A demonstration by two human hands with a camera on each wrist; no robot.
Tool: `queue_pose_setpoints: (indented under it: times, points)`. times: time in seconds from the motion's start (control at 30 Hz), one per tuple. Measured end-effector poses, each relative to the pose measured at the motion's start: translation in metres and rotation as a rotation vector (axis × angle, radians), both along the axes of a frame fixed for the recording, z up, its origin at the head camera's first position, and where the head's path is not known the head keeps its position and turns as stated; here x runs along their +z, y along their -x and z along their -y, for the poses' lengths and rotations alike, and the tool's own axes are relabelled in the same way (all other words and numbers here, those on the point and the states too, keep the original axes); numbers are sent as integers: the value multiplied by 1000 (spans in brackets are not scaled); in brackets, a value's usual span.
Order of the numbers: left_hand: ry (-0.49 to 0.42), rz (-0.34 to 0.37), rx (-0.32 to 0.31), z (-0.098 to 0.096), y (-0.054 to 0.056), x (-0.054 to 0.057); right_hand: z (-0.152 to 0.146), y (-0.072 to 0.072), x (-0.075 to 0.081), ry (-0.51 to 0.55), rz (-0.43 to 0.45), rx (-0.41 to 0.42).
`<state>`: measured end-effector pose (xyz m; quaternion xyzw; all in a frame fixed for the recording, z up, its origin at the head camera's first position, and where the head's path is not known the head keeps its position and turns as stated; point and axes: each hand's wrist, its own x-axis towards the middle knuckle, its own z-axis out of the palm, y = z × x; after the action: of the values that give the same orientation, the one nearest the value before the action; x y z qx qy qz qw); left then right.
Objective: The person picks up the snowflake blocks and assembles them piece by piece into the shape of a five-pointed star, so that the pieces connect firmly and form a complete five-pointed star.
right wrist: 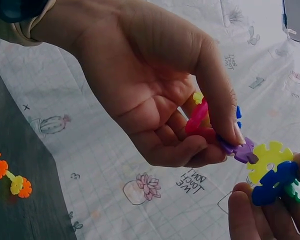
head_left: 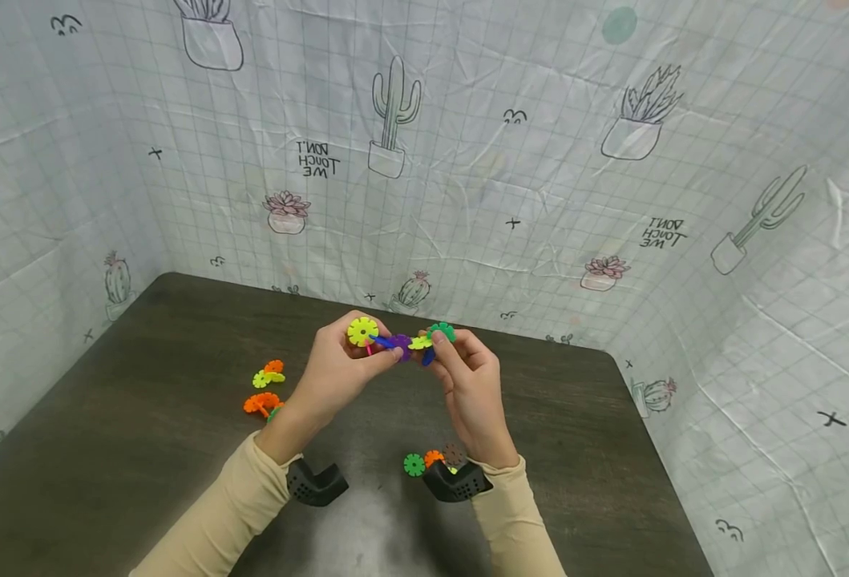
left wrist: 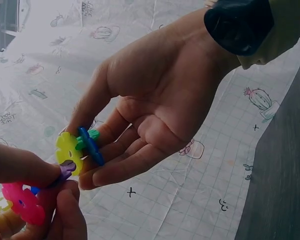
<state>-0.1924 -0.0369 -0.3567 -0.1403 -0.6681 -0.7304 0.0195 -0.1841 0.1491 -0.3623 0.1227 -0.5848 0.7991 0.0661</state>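
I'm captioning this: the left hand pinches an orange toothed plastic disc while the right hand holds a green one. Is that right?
The first colour is wrong: the left hand pinches a purple toothed plastic disc, as the right wrist view shows, while the right hand holds a green toothed plastic disc.

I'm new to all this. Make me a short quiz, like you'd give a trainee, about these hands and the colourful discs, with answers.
1. True or false: the left hand pinches a purple disc.
2. Which lies furthest left in the head view, among those on the table near the right sleeve? A) brown disc, B) orange disc, C) green disc.
3. How many hands hold the linked discs?

Key: 1. True. 2. C. 3. Two: the left hand and the right hand.
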Motion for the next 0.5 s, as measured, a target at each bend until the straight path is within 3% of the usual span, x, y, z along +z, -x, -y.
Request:
queue_pose_setpoints:
  times: [0.13, 0.5]
  points:
    - [11, 6, 6, 0, -1, 0, 1, -1, 2, -9, 4, -22]
    - [21, -11, 2, 3, -2, 2, 0, -1, 1, -58, -30, 23]
